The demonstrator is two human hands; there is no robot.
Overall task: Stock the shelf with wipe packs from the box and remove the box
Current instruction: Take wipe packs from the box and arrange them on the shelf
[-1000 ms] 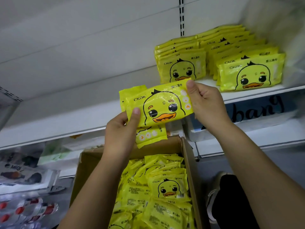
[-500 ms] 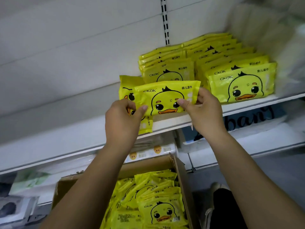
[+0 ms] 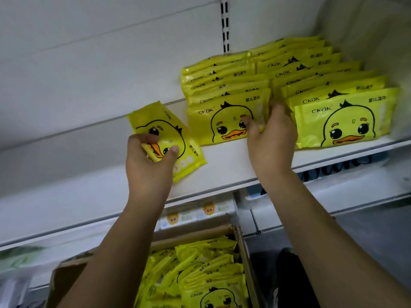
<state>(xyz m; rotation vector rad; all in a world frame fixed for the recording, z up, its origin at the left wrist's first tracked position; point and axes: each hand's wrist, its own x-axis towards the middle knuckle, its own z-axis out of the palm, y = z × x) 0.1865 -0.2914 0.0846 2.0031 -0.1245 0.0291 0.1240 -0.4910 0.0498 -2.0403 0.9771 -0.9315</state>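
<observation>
Head view shows the left hand (image 3: pixel 149 167) curled round a tilted wipe pack (image 3: pixel 160 127) by the front edge of the shelf (image 3: pixel 222 167), while the right hand (image 3: pixel 271 141) pinches the front wipe pack (image 3: pixel 222 123) standing there, so a bump may knock one down toward the box (image 3: pixel 195 235).

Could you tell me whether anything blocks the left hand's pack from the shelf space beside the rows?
Nothing visible does. The pack in the left hand hangs tilted before bare shelf, and the right hand grips the neighbouring row's front pack.

Arms raised: left grip (image 3: pixel 149 166) pinches a tilted pack (image 3: pixel 153 122), right grip (image 3: pixel 271 140) a shelved pack (image 3: pixel 219 116).
</observation>
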